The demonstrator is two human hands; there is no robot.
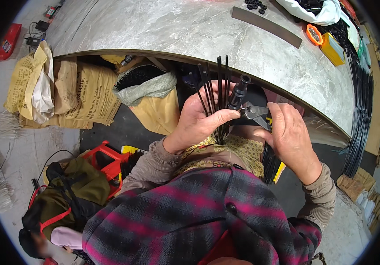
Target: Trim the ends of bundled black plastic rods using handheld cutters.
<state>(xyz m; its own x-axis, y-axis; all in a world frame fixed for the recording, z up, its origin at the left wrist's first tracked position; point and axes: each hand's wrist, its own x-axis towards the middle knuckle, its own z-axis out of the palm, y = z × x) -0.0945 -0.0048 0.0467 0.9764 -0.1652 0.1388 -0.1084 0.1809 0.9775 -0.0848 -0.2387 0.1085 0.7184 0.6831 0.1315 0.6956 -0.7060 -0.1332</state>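
My left hand (194, 115) is closed around several thin black rods (220, 81), which stick up past the fingers and run down toward my lap. The same hand also holds a black stepped tubular fitting (238, 93), its round open end facing up and the thumb lying across its lower part. My right hand (290, 137) grips a pair of pliers (257, 114) by the handles. Their dark metal jaws are beside the lower end of the fitting, near my left thumb tip; whether they bite on anything I cannot tell. A patterned yellow cloth (243, 148) covers my lap below.
A grey marbled table (168, 31) curves ahead, carrying a flat dark strip (267, 26), an orange dish (314, 34) of small parts and a yellow box (332, 49). Long black rods (361, 106) hang at right. Sacks (93, 95) and a red stool (106, 161) stand left.
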